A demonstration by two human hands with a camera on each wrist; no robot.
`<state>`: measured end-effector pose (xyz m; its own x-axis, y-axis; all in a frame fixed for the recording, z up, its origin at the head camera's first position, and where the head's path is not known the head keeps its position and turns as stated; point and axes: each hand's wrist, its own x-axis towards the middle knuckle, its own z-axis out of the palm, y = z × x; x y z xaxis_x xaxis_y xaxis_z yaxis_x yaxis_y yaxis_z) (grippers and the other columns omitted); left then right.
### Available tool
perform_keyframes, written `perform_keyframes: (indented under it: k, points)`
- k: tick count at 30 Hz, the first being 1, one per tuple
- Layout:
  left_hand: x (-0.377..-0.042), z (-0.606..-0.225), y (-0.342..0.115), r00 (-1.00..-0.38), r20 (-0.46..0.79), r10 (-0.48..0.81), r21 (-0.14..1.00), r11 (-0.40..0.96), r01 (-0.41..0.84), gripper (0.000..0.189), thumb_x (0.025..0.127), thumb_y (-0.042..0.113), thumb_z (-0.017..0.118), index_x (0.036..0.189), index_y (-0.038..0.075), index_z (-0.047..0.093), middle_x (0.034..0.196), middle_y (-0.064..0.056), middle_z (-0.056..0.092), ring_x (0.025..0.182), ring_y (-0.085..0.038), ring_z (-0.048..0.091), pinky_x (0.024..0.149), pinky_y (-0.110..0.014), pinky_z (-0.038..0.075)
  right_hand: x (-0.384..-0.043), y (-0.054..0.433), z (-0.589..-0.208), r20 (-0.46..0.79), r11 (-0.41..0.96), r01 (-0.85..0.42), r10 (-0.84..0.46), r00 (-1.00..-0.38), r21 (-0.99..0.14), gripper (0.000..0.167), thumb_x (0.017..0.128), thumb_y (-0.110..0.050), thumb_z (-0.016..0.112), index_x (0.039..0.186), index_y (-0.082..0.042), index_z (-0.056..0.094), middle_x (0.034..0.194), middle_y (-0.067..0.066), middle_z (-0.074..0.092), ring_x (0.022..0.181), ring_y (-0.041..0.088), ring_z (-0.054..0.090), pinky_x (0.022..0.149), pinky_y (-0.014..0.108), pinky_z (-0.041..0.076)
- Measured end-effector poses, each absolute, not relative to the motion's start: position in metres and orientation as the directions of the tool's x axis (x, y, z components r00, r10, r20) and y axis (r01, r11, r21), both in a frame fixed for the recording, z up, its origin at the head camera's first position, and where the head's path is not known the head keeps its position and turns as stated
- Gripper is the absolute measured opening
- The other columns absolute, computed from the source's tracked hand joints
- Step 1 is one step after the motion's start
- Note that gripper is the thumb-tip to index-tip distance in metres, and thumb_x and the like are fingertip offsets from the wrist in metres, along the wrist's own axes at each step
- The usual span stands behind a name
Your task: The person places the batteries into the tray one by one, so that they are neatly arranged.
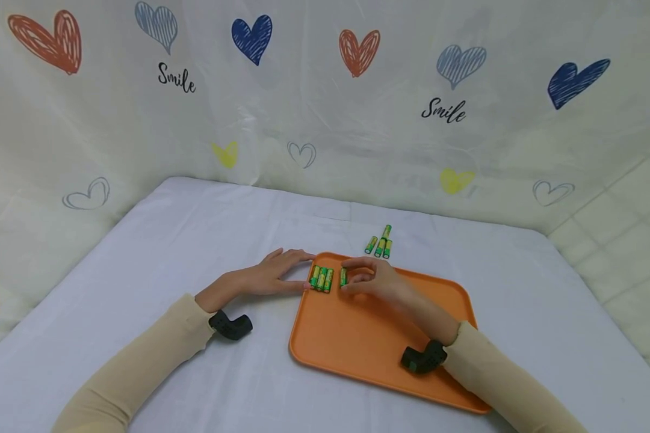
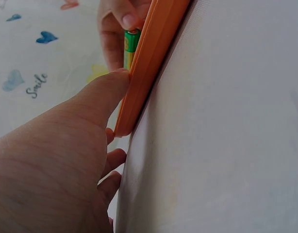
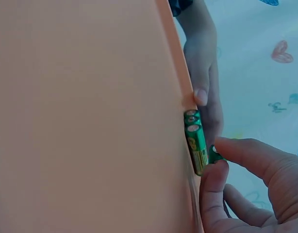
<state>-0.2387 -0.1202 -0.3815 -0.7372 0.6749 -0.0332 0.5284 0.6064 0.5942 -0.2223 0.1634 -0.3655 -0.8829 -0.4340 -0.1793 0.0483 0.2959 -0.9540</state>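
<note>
My right hand point(image 1: 381, 281) pinches a green-and-yellow battery point(image 1: 343, 277) between thumb and fingers, over the far left part of an orange tray point(image 1: 352, 337). Just left of it, three matching batteries point(image 1: 322, 279) lie side by side along the tray's left rim. My left hand point(image 1: 271, 275) reaches to that rim with its fingers extended. In the left wrist view its thumb point(image 2: 103, 92) touches the tray's edge. From the right wrist, the held battery point(image 3: 215, 154) is mostly covered by fingers, close to the row of batteries point(image 3: 196, 145).
Several more batteries point(image 1: 380, 245) lie in a loose group on the white tablecloth point(image 1: 238, 222), behind the tray's far edge. A pale curtain point(image 1: 325, 114) printed with hearts hangs behind the table. Each wrist carries a black device point(image 1: 230, 325).
</note>
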Motion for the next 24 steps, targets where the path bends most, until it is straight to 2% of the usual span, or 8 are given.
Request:
perform_keyframes:
  k: [6,12,18,24]
  points:
    - [-0.24,-0.381,-0.12,-0.734,-0.027,0.679,0.598,0.599,0.532,0.069,0.096,0.047,0.057,0.152,0.015,0.032,0.156,-0.005,0.032,0.147,-0.023,0.021,0.119,-0.051,-0.001,-0.224,0.156,-0.369,-0.21,0.274,0.091,-0.441,-0.873,-0.957,0.057,0.082,-0.005,0.077,0.135,-0.005,0.056,0.088,0.004,0.068,0.08,0.014,0.064,0.076,0.026,0.051]
    - [-0.241,-0.381,-0.12,-0.735,-0.031,0.677,0.596,0.603,0.53,0.07,0.096,0.048,0.057,0.152,0.015,0.032,0.157,-0.005,0.031,0.147,-0.021,0.02,0.12,-0.049,-0.001,-0.223,0.152,-0.368,-0.196,0.305,0.054,-0.456,-0.868,-0.951,0.055,0.082,-0.005,0.076,0.134,-0.005,0.057,0.084,0.001,0.067,0.077,0.012,0.059,0.071,0.025,0.048]
    - [-0.24,-0.382,-0.121,-0.737,-0.034,0.676,0.603,0.601,0.524,0.07,0.096,0.049,0.057,0.152,0.015,0.032,0.157,-0.005,0.03,0.148,-0.023,0.018,0.119,-0.051,-0.002,-0.223,0.148,-0.369,-0.18,0.284,0.044,-0.475,-0.861,-0.958,0.055,0.083,0.0,0.073,0.135,0.0,0.054,0.081,0.0,0.067,0.077,0.012,0.062,0.071,0.025,0.049]
    - [-0.239,-0.382,-0.121,-0.734,-0.027,0.679,0.607,0.595,0.528,0.069,0.096,0.047,0.058,0.151,0.015,0.033,0.156,-0.003,0.032,0.147,-0.022,0.02,0.119,-0.05,-0.001,-0.223,0.147,-0.369,-0.172,0.274,0.041,-0.474,-0.864,-0.961,0.054,0.083,0.002,0.073,0.134,0.003,0.054,0.095,0.002,0.07,0.08,0.009,0.064,0.073,0.022,0.051]
